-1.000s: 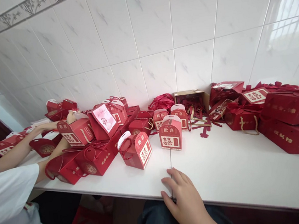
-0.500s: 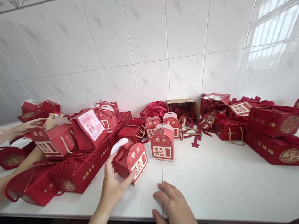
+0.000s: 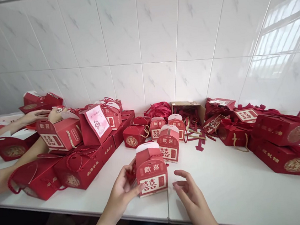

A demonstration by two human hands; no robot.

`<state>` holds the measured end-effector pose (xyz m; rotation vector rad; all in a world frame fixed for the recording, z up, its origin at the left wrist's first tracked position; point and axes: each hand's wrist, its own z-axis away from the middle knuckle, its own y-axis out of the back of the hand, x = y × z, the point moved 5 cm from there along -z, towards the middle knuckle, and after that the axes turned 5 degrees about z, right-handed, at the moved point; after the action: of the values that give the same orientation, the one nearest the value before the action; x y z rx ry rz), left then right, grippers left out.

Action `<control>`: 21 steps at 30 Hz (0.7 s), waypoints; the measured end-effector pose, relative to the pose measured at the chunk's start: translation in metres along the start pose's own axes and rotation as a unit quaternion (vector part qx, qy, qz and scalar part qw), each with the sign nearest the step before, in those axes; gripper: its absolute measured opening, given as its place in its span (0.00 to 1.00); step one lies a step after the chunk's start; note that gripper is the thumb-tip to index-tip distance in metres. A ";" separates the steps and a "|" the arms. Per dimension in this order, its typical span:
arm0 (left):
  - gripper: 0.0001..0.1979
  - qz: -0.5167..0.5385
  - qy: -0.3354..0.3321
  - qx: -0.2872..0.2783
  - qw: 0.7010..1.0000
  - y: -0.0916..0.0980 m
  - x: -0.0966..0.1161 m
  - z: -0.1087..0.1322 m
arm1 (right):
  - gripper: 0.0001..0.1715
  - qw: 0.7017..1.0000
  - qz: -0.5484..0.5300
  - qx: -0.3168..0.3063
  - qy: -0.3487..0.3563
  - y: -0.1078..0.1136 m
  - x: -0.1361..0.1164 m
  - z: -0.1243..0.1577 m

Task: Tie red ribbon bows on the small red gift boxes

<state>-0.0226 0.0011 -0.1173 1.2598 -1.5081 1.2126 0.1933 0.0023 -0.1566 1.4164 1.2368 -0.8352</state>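
My left hand (image 3: 123, 190) grips the left side of a small red gift box (image 3: 151, 171) with a white-lined top flap, pale front label and red cord. Its thumb lies on the front and its other fingers go behind, partly hidden. The box is upright at the table's front. To its right, my right hand (image 3: 192, 197) is apart from it, fingers curved and spread, holding nothing. Just behind stands a similar gift box (image 3: 169, 146). Two more of the kind stand farther back, beside a darker red box (image 3: 135, 137).
Stacked red boxes (image 3: 83, 166) fill the left of the white table (image 3: 228, 190), where another person's arms (image 3: 17, 155) reach in. An open cardboard box (image 3: 189, 106) holding red ribbons is by the tiled wall. More red boxes (image 3: 284, 141) are piled right.
My left hand has brought the small gift box rightward and nearer, turning its front toward me. My right hand has shifted right and lifted a little. The view has also shifted slightly.
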 end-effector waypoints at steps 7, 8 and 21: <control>0.13 -0.071 0.052 -0.063 0.994 -0.017 0.003 0.001 | 0.33 0.998 -0.022 -0.016 0.064 -0.004 -0.013 0.006; 0.14 -0.097 0.044 -0.069 0.992 -0.019 0.003 0.002 | 0.33 0.997 -0.039 0.015 0.060 -0.003 -0.013 0.005; 0.09 -0.191 0.033 -0.086 0.977 -0.016 -0.002 0.006 | 0.14 0.986 -0.099 0.124 0.048 0.017 -0.003 0.002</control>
<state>-0.0063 -0.0052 -0.1174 1.3052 -1.2236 0.8460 0.2094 0.0008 -0.1498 1.5632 1.4011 -1.0983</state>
